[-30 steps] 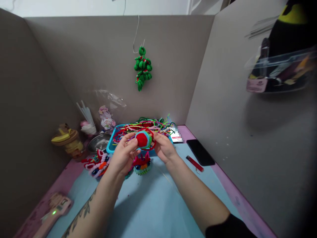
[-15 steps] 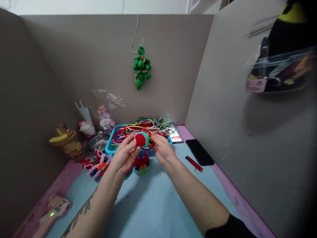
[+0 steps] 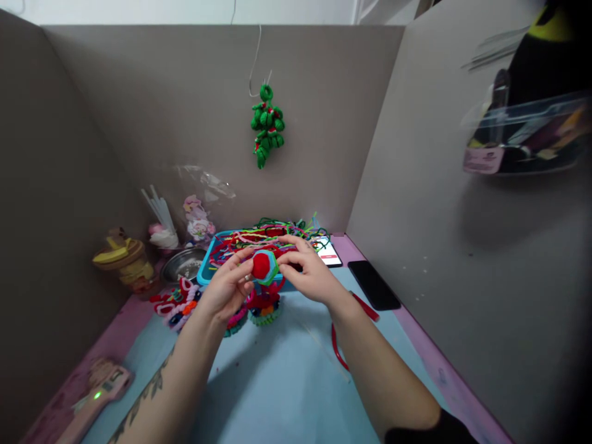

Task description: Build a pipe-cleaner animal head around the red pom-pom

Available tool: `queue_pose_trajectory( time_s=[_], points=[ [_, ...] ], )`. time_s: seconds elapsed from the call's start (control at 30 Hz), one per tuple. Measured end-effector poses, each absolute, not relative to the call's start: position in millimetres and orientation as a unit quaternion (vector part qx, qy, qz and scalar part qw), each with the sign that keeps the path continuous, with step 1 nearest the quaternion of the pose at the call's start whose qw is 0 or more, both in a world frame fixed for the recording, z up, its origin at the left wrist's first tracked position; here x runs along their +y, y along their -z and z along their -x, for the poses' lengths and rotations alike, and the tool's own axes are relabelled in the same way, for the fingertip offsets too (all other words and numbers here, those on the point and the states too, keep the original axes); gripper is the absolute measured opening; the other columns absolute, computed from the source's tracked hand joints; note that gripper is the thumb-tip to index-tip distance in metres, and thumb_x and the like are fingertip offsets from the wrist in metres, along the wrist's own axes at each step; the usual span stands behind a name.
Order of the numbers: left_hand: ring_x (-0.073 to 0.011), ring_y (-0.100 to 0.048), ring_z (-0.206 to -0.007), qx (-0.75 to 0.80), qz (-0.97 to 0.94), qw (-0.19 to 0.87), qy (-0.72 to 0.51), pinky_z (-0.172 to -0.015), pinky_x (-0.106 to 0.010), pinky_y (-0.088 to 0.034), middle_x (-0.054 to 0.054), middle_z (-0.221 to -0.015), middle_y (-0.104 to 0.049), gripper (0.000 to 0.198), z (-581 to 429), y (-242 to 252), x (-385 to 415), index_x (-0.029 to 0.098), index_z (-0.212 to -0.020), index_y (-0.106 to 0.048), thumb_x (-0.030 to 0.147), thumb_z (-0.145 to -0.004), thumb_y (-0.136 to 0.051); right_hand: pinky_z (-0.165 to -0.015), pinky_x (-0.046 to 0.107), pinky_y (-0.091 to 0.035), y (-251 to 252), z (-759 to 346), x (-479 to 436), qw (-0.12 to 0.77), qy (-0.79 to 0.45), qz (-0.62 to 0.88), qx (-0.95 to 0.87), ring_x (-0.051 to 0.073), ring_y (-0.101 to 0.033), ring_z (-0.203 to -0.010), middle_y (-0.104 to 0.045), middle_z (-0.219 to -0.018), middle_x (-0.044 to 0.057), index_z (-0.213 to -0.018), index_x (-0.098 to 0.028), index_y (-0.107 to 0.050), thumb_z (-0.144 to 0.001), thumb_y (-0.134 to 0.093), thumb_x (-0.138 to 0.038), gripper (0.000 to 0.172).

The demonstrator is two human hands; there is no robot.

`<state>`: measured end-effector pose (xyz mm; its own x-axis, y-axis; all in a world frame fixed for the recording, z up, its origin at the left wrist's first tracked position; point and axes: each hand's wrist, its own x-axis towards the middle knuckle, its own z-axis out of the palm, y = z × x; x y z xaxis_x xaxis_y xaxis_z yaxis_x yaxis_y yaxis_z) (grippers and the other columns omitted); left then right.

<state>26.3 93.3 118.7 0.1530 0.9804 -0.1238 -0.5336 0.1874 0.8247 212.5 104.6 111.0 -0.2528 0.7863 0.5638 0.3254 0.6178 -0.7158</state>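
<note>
Both my hands are raised over the blue mat (image 3: pixel 277 382), pinching a small pipe-cleaner ball (image 3: pixel 263 266) with a red middle and a green and blue rim. My left hand (image 3: pixel 226 287) grips it from the left with closed fingers. My right hand (image 3: pixel 311 275) pinches it from the right, and a red pipe cleaner (image 3: pixel 337 346) trails down below that wrist. Under the ball stands a finished pipe-cleaner figure (image 3: pixel 264 307). Behind the hands a blue tray (image 3: pixel 206 269) holds a heap of coloured pipe cleaners (image 3: pixel 272 234).
More pipe-cleaner figures (image 3: pixel 178 303) lie at the left. A metal bowl (image 3: pixel 181 265), a yellow toy jar (image 3: pixel 124 261) and a plastic bag (image 3: pixel 198 209) stand at the back left. A pink glue gun (image 3: pixel 95 394) lies near left. Two phones (image 3: pixel 372 285) (image 3: pixel 328 251) lie at the right. A green ornament (image 3: pixel 267 126) hangs on the grey partition.
My right hand has turned over the top of the ball, and the red pipe cleaner now hangs down under my right wrist. The ball has sunk slightly.
</note>
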Motion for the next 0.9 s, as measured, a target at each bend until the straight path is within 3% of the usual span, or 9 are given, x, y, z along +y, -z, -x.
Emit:
queue_pose_trajectory(
  time_s=[0.13, 0.53, 0.9],
  points=[
    [-0.0064, -0.057, -0.048, 0.349, -0.327, 0.689, -0.545, -0.036, -0.012, -0.042, -0.002, -0.077, -0.067, 0.034, -26.2, -117.9, 94.0, 0.014, -0.104, -0.060, 0.006, -0.072, -0.070, -0.107, 0.045, -0.031, -112.4, -213.4, 103.9, 0.480, -0.270, 0.352, -0.756, 0.025, -0.048, -0.123, -0.055, -0.126, 0.007, -0.065, -0.020, -0.066, -0.078, -0.058, -0.017, 0.016],
    [-0.0057, -0.056, -0.048, 0.360, -0.331, 0.679, -0.547, -0.036, -0.012, -0.042, -0.002, -0.078, -0.068, 0.038, -29.5, -121.1, 89.2, 0.015, -0.106, -0.061, 0.008, -0.070, -0.073, -0.102, 0.040, -0.036, -106.6, -212.9, 108.9, 0.502, -0.339, 0.303, -0.736, 0.022, -0.050, -0.117, -0.055, -0.115, 0.006, -0.066, -0.020, -0.064, -0.083, -0.061, -0.031, 0.020],
    [-0.0056, -0.055, -0.046, 0.362, -0.320, 0.675, -0.557, -0.037, -0.012, -0.042, -0.002, -0.075, -0.067, 0.036, -29.4, -123.5, 88.5, 0.013, -0.106, -0.060, 0.006, -0.072, -0.070, -0.106, 0.044, -0.031, -106.5, -210.5, 107.8, 0.510, -0.407, 0.310, -0.692, 0.025, -0.044, -0.129, -0.052, -0.132, 0.007, -0.072, -0.021, -0.069, -0.079, -0.066, -0.035, 0.016]
  ],
)
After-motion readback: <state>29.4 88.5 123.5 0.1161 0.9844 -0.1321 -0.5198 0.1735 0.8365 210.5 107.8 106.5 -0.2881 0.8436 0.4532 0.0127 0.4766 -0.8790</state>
